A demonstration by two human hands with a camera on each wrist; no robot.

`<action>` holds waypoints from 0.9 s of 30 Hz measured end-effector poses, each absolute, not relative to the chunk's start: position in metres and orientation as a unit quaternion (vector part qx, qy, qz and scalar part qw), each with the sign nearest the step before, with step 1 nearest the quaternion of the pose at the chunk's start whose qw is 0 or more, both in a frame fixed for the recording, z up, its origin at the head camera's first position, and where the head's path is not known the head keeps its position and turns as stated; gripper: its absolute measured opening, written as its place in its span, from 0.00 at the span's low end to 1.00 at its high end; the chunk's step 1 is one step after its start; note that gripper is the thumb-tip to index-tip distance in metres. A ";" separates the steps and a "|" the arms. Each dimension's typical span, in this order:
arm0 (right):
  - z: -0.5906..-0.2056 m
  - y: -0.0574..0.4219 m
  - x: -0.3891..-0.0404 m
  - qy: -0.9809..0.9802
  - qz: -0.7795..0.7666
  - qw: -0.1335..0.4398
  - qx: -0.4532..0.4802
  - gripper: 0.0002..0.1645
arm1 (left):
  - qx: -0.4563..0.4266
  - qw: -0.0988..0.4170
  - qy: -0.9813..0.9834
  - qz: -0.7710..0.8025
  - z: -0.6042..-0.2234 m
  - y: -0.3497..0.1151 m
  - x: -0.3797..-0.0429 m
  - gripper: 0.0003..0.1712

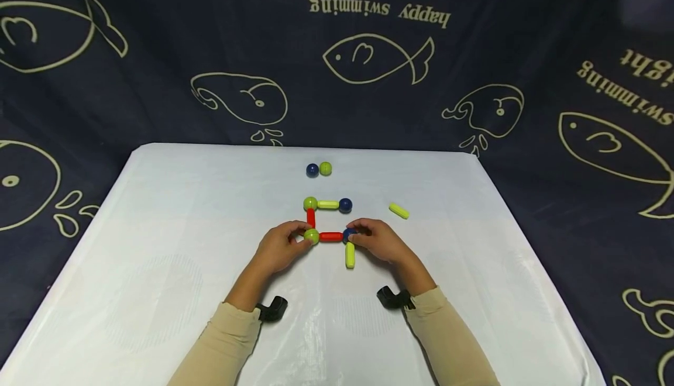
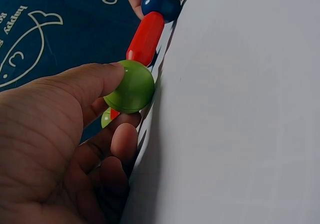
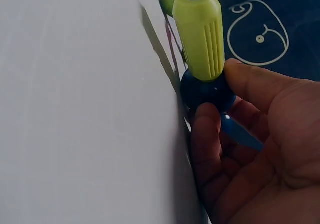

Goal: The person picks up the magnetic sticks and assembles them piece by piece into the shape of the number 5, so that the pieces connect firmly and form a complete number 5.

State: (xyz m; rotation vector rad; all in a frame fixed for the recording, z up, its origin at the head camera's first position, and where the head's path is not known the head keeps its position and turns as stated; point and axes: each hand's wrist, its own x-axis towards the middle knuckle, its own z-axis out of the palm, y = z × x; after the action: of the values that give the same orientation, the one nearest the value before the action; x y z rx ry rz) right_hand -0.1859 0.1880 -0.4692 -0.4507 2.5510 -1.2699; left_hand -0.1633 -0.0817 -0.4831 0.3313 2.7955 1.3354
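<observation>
My left hand [image 1: 280,247] pinches a green ball [image 2: 132,87] between thumb and fingers at the near left corner of a chain of balls and rods. My right hand [image 1: 380,240] grips a dark blue ball [image 3: 206,90] at the near right corner. A red rod [image 1: 331,237] joins these two balls. From the blue ball a yellow-green rod [image 1: 350,255] sticks out toward me, its far end free. Another red rod [image 1: 311,217] runs from the held green ball to a second green ball [image 1: 310,203], followed by a yellow-green rod [image 1: 328,204] and a blue ball [image 1: 345,205].
A loose yellow-green rod [image 1: 399,210] lies right of the chain. Farther back, a blue ball [image 1: 312,170] and a green ball [image 1: 326,168] sit side by side. All rest on a white-covered table [image 1: 174,199], with a dark fish-print cloth [image 1: 368,117] behind it.
</observation>
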 end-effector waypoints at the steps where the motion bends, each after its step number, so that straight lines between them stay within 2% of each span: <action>1: -0.470 0.188 -0.186 0.876 -0.438 0.129 -0.155 0.16 | 0.107 0.012 0.897 0.428 -0.483 -0.082 -0.163 0.17; 21: -0.474 0.190 -0.186 0.870 -0.453 0.129 -0.146 0.15 | 0.108 0.013 0.899 0.424 -0.485 -0.080 -0.164 0.16; 27: -0.473 0.191 -0.186 0.868 -0.453 0.131 -0.153 0.15 | 0.112 0.043 0.895 0.430 -0.476 -0.081 -0.166 0.16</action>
State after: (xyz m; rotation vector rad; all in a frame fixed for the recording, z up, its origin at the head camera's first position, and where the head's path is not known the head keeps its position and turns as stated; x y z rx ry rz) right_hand -0.1861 0.1906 -0.4733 -0.4432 2.5216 -1.3160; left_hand -0.1664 -0.0811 -0.4763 0.3437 2.7364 1.3158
